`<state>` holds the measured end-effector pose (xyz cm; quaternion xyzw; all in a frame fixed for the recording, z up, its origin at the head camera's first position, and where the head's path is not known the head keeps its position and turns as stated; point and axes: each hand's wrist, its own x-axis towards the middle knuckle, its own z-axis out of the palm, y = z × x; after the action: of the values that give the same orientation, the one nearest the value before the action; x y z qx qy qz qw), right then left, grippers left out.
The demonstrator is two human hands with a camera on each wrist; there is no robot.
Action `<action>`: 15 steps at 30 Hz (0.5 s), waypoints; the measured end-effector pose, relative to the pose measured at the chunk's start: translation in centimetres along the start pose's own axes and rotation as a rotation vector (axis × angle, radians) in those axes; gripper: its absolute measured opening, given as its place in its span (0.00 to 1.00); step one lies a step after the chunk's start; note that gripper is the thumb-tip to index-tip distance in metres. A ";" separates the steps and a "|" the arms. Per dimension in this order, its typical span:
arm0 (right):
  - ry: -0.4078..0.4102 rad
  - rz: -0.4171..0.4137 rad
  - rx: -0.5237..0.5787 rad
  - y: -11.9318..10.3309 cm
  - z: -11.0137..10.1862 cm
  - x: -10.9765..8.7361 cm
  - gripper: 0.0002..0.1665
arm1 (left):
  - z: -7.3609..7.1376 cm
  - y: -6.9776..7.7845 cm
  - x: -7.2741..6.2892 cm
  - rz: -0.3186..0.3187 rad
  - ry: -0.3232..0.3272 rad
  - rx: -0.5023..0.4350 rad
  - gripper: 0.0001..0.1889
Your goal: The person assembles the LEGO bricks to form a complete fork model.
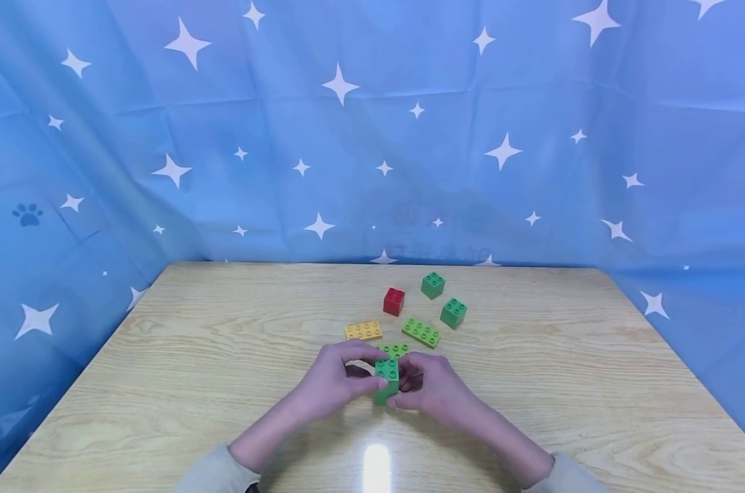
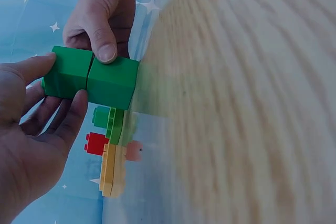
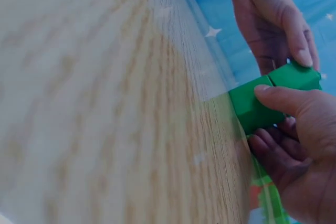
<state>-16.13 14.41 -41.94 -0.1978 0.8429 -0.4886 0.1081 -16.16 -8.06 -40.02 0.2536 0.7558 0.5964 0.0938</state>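
Two green building bricks stand one on top of the other near the middle of the table. My left hand point(image 1: 335, 376) pinches the upper green brick point(image 2: 68, 72) between thumb and fingers. From the other side, my right hand point(image 1: 437, 390) grips the lower green brick point(image 2: 112, 83), its thumb across one face. A thin dark seam shows between the two bricks, a little uneven in the left wrist view. Right behind the hands lies a lime-green flat brick point(image 1: 394, 350), partly hidden by them.
Farther back on the wooden table point(image 1: 224, 342) lie a yellow flat brick point(image 1: 363, 331) and another lime-green flat brick point(image 1: 421, 333). Behind these are a red brick point(image 1: 394, 301) and two green bricks, one nearer point(image 1: 453, 313) and one farther point(image 1: 433, 285). A blue starred curtain point(image 1: 372, 137) hangs beyond.
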 end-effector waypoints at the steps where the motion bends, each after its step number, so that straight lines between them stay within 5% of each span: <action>1: 0.001 -0.003 -0.001 0.0 0.0 0.0 0.21 | 0.0 0.0 0.0 0.005 0.001 0.004 0.18; 15: 0.004 -0.010 0.008 0.2 0.1 0.0 0.22 | 0.3 0.2 0.2 -0.022 0.009 0.069 0.16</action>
<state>-16.13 14.43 -42.17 -0.2007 0.8402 -0.4928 0.1047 -16.15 -7.62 -39.89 0.2459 0.7790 0.5700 0.0882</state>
